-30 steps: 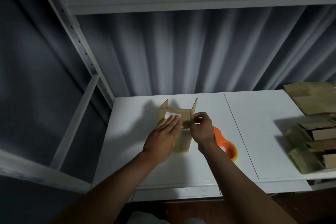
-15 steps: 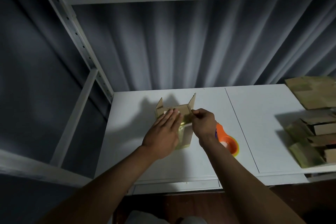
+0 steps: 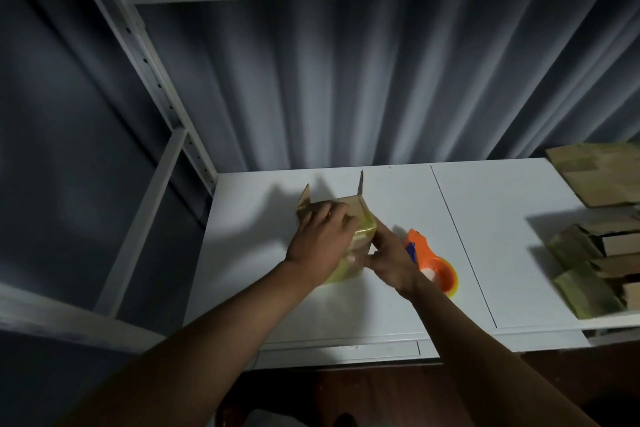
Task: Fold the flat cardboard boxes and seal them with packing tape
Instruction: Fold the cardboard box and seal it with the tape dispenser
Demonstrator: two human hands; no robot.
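A small brown cardboard box (image 3: 356, 210) stands on the white table (image 3: 381, 308), its far flaps sticking up and its near side shiny with tape. My left hand (image 3: 320, 243) lies over the box's top and near face, fingers bent around it. My right hand (image 3: 389, 255) holds the box's lower right side, fingers curled against it; motion blur hides the exact grip. An orange tape dispenser (image 3: 431, 262) with a blue blade guard lies on the table just right of my right hand.
Flat and folded cardboard boxes (image 3: 595, 263) are piled at the table's right edge, with a large flat sheet (image 3: 599, 173) behind them. A white shelf frame (image 3: 149, 80) rises at the left and a beam crosses overhead. Grey corrugated wall behind.
My right hand dropped from the box's top right corner to its lower right side. My left hand's fingers went from flat on the top to bent around the box.
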